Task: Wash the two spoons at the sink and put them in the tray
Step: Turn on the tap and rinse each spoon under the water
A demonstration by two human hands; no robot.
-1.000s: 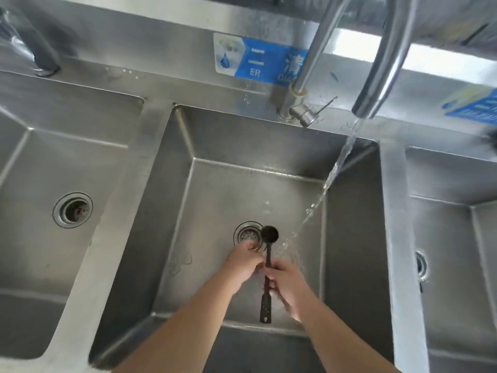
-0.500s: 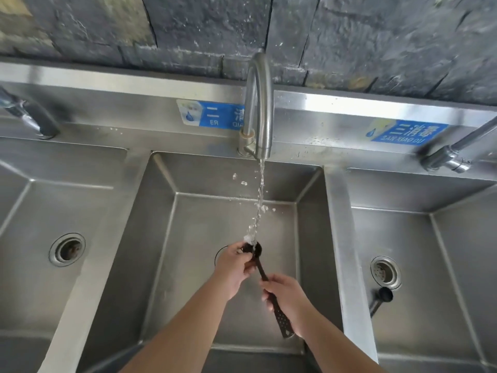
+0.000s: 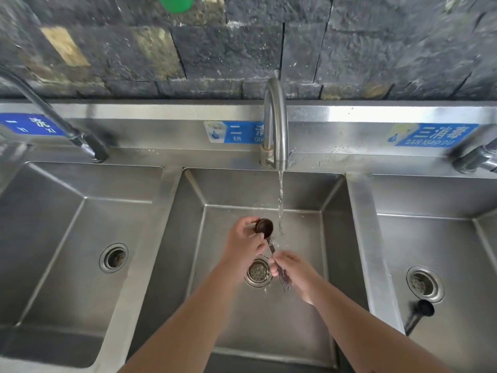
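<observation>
A dark spoon (image 3: 265, 228) with a round bowl is held over the middle basin (image 3: 234, 195), clear of its walls. The left hand (image 3: 246, 242) pinches the bowl; the right hand (image 3: 294, 270) grips the handle. Water from the faucet (image 3: 275, 122) falls just right of the bowl. A second dark spoon (image 3: 419, 313) lies in the right basin (image 3: 430, 238).

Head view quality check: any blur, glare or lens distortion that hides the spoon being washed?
Head view: wide-angle bending curves the sink's back rail; the left tap and the frame edges smear with motion blur; the spoon bowl is sharp, but its handle blurs at the right hand; soft daylight, mild sheen on the steel, no harsh glare.
</observation>
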